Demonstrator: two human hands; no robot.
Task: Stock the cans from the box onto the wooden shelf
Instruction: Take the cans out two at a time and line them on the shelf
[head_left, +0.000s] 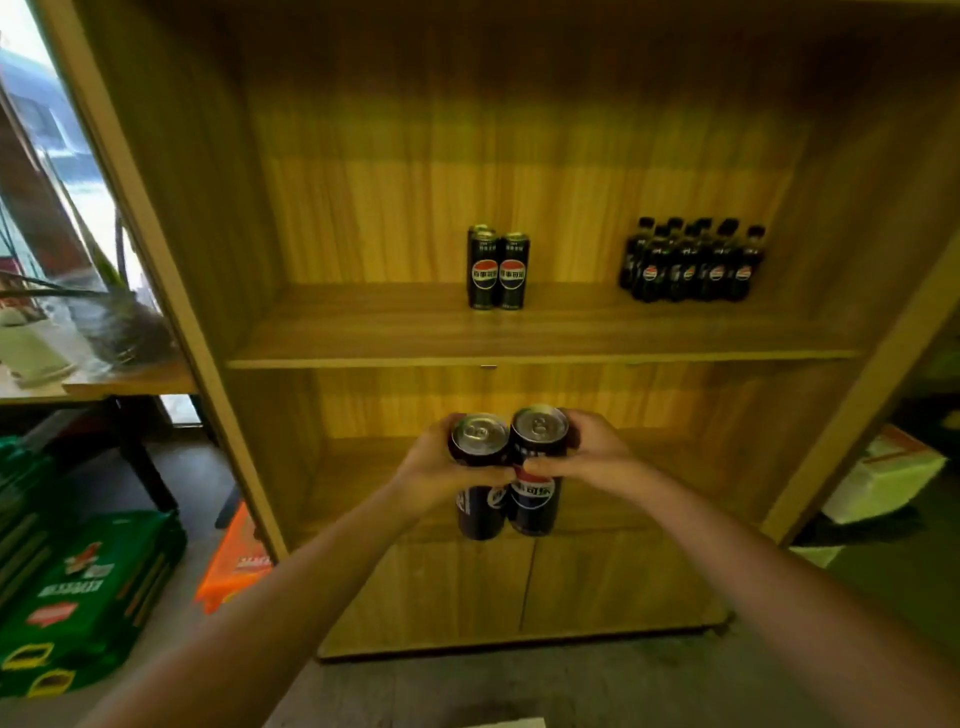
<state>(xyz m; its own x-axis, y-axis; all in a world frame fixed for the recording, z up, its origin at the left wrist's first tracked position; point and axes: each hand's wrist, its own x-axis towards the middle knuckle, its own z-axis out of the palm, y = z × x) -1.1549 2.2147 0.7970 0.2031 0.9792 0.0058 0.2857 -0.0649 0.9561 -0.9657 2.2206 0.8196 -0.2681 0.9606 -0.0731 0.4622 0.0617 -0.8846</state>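
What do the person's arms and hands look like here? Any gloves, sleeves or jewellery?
Both arms are bare as far as the picture shows: no sleeves or cuffs are in view. The left hand and right hand wear no gloves. I see no watch, bracelet or ring on either wrist or on the fingers that show, though the image is a little soft. No markings are visible.
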